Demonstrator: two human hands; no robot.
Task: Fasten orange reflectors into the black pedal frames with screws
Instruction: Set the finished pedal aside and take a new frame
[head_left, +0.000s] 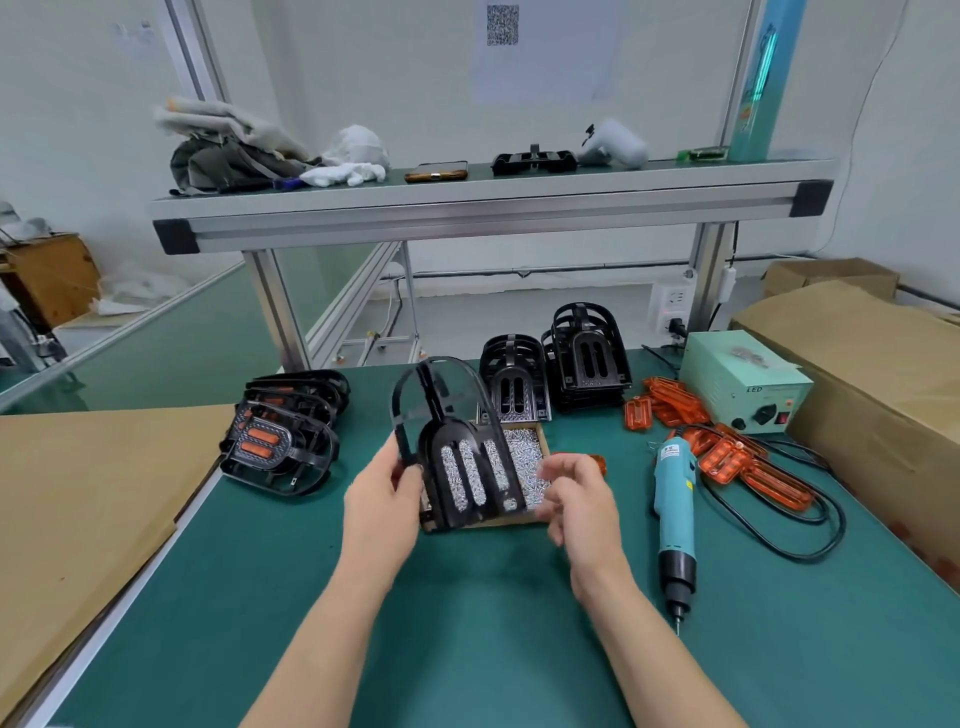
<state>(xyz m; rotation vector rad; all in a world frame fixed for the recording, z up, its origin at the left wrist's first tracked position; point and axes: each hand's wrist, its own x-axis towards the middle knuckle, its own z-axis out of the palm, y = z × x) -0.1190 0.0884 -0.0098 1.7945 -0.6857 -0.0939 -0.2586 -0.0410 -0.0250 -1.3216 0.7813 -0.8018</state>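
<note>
Green matting covers the tabletop (467, 597) under an aluminium-framed shelf. Above a shallow cardboard tray of small silvery screws (524, 460), the left hand (382, 499) holds a black plastic pedal frame with a hooped toe cage (441, 431), fingers and thumb pinching its left edge, slots still empty. The right hand (582, 504) hovers just beside the frame's right edge, fingers loosely bent and blurred. Whether it grips anything cannot be told, though one flat orange plastic reflector (592, 461) shows just behind it.

More orange reflectors (727, 457) lie to the right, near a teal electric screwdriver (675, 499) resting on the tabletop. Bare black frames (587, 358) are stacked behind the tray, and frames already fitted with orange (280, 441) sit to the left.

The frame looks light and fairly stiff, though the thin cage hoops would probably flex. It is likely best gripped by the solid slotted plate's edges. The reflector looks thin and brittle, so it wants gentle seating before driving screws.
</note>
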